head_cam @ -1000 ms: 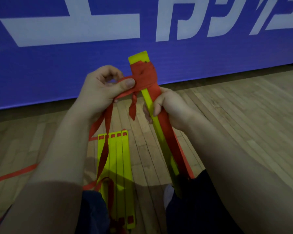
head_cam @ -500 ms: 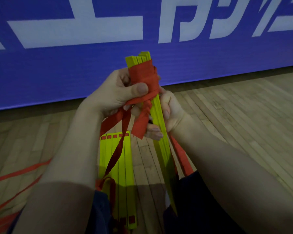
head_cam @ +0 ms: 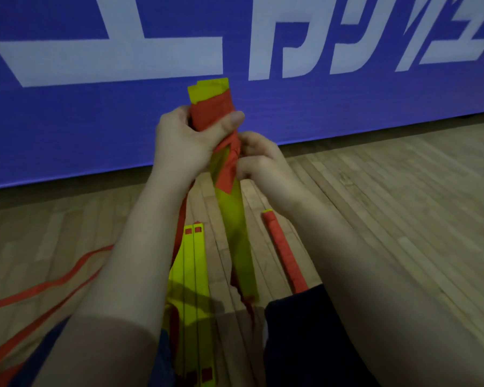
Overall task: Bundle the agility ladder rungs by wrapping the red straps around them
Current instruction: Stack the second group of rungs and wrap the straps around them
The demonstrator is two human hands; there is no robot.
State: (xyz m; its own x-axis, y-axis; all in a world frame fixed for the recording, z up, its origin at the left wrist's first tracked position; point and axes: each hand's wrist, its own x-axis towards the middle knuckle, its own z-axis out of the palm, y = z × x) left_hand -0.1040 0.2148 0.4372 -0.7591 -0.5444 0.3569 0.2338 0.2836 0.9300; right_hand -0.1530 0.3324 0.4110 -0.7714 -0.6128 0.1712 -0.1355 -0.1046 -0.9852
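Observation:
A stack of yellow ladder rungs [head_cam: 239, 236] stands tilted upright in front of me, its lower end near my knees. Red strap [head_cam: 211, 108] is wound around its top end, just below the yellow tips. My left hand [head_cam: 185, 143] grips the wrapped part, thumb pressed across the red turns. Just below, my right hand [head_cam: 259, 157] pinches the loose red strap end [head_cam: 228, 174] against the rungs. More yellow rungs [head_cam: 192, 275] with red strap squares lie flat on the floor under my left forearm.
A rung bundle fully wrapped in red [head_cam: 284, 252] lies on the wooden floor [head_cam: 389, 208] by my right forearm. Loose red straps [head_cam: 48, 289] trail over the floor at the left. A blue banner with white lettering [head_cam: 95, 107] stands close ahead. My dark-clothed legs fill the bottom edge.
The bundle turned so its flat yellow face shows. My left hand slid up over the wrap, and my right hand moved up to the loose strap end. The wrapped bundle at the right came into view.

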